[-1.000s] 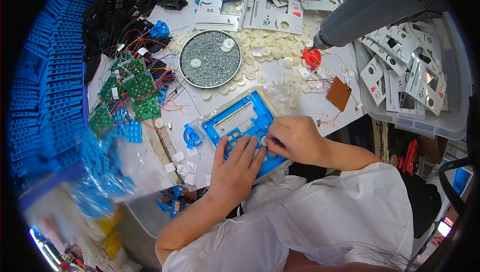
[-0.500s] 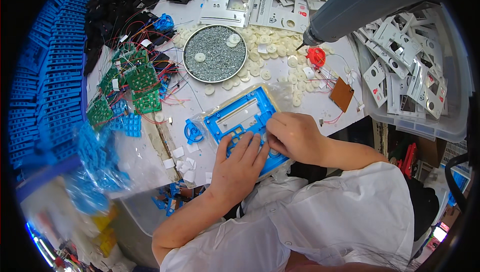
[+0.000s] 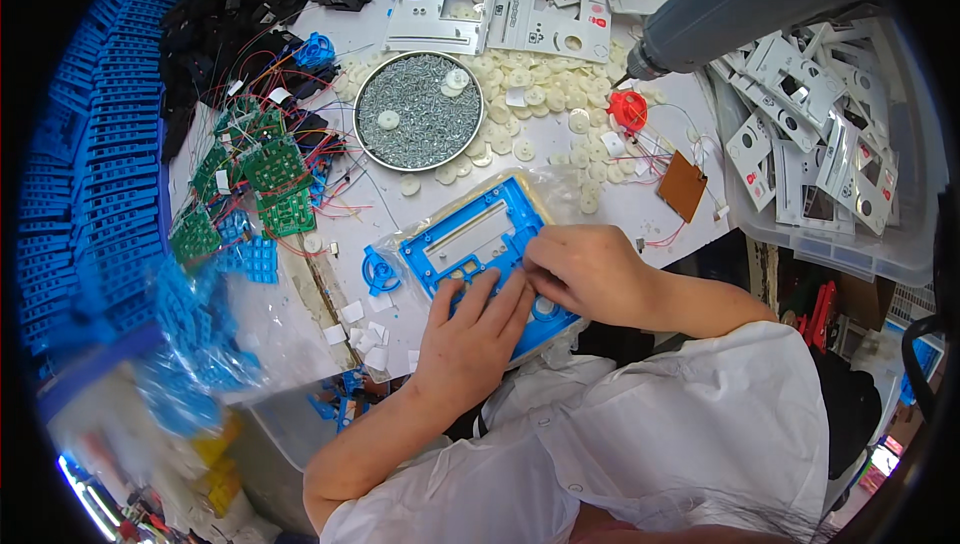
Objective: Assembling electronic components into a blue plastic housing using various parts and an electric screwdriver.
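A blue plastic housing (image 3: pixel 412 253) lies tilted on the table in front of me, on a clear plastic bag, with a long slot and several openings in its face. Across its lower left part rests my left hand (image 3: pixel 470 339), fingers extended and slightly apart. My right hand (image 3: pixel 592 266) is at the housing's right side, its thumb and fingertips pinched together low over the surface. Whatever those fingertips hold, if anything, is hidden. A loose blue plastic ring part (image 3: pixel 379 272) lies just left of the housing.
Beyond the housing stands a round tin of screws (image 3: pixel 418 112), beside scattered cream discs (image 3: pixel 540 84). A power screwdriver (image 3: pixel 720 14) hangs at upper right, near a bin of white panels (image 3: pixel 850 254). Green circuit boards (image 3: pixel 275 169) with wires lie left; blue parts (image 3: pixel 110 144) are stacked far left.
The whole scene has shifted slightly left in the picture. Both hands stay at the housing, with only small finger movement.
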The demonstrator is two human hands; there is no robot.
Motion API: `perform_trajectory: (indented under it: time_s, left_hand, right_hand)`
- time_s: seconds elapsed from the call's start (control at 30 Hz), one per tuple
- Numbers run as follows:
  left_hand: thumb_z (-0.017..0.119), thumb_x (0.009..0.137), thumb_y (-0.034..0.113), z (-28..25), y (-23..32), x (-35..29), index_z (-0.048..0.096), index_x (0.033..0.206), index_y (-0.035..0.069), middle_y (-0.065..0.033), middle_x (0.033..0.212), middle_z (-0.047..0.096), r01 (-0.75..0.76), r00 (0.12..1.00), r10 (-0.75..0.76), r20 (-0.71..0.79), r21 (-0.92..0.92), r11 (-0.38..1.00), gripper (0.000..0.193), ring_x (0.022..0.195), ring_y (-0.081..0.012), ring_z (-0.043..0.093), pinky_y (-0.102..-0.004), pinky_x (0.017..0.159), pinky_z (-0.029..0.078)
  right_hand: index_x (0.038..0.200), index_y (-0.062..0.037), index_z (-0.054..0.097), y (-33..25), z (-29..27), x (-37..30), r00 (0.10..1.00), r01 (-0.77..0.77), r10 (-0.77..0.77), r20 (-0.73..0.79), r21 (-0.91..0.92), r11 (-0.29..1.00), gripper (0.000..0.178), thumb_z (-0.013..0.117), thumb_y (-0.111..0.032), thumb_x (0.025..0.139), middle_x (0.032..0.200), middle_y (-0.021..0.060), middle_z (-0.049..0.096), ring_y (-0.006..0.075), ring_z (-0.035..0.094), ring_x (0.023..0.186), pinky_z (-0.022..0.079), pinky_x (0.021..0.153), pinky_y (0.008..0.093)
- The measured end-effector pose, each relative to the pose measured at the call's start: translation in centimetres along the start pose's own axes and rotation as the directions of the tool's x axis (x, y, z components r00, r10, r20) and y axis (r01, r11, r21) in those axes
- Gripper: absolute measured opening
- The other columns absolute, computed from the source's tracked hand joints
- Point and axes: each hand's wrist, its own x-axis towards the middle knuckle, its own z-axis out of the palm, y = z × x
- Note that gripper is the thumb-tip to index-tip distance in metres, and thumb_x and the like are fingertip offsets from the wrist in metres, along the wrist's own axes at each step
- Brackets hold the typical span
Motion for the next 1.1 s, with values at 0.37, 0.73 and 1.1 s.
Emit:
perform_trajectory:
  time_s: [0.37, 0.73, 1.1]
  left_hand:
    - [0.065, 0.089, 0.013, -0.3, 0.5, 0.1, 0.068, 0.131, 0.006, -0.0069, 0.135, 0.063, -0.024, 0.999, 0.021, 0.041, 0.068, 0.997, 0.043, 0.124, -0.0226, 0.058, -0.0553, 0.113, 0.034]
    - [0.062, 0.09, 0.015, -0.8, 0.4, 0.8, 0.068, 0.127, 0.003, -0.0075, 0.133, 0.063, -0.078, 0.996, 0.07, 0.062, 0.137, 0.987, 0.04, 0.123, -0.022, 0.058, -0.0534, 0.114, 0.035]
    - [0.063, 0.084, 0.015, -0.6, 1.6, 1.0, 0.07, 0.121, -0.003, -0.0143, 0.131, 0.064, -0.108, 0.992, 0.092, 0.083, 0.215, 0.971, 0.042, 0.122, -0.0251, 0.059, -0.0482, 0.109, 0.041]
  right_hand:
    - [0.087, -0.008, 0.06, 0.5, -0.6, 1.2, 0.986, 0.094, -0.082, 0.148, -0.08, 0.992, 0.016, 0.076, -0.011, 0.082, 0.082, 0.008, 0.061, 0.0311, 0.067, 0.076, 0.054, 0.064, 0.0423]
    - [0.103, -0.0064, 0.07, 1.1, -1.8, -2.0, 0.991, 0.135, -0.135, 0.013, 0.017, 0.991, 0.021, 0.075, -0.009, 0.082, 0.081, 0.0066, 0.06, 0.0291, 0.065, 0.075, 0.052, 0.062, 0.0409]
    - [0.123, 0.0002, 0.069, -0.8, -1.3, -3.3, 0.982, 0.154, -0.125, 0.141, -0.219, 0.963, 0.04, 0.07, -0.015, 0.085, 0.089, 0.0056, 0.057, 0.023, 0.063, 0.078, 0.053, 0.061, 0.0368]
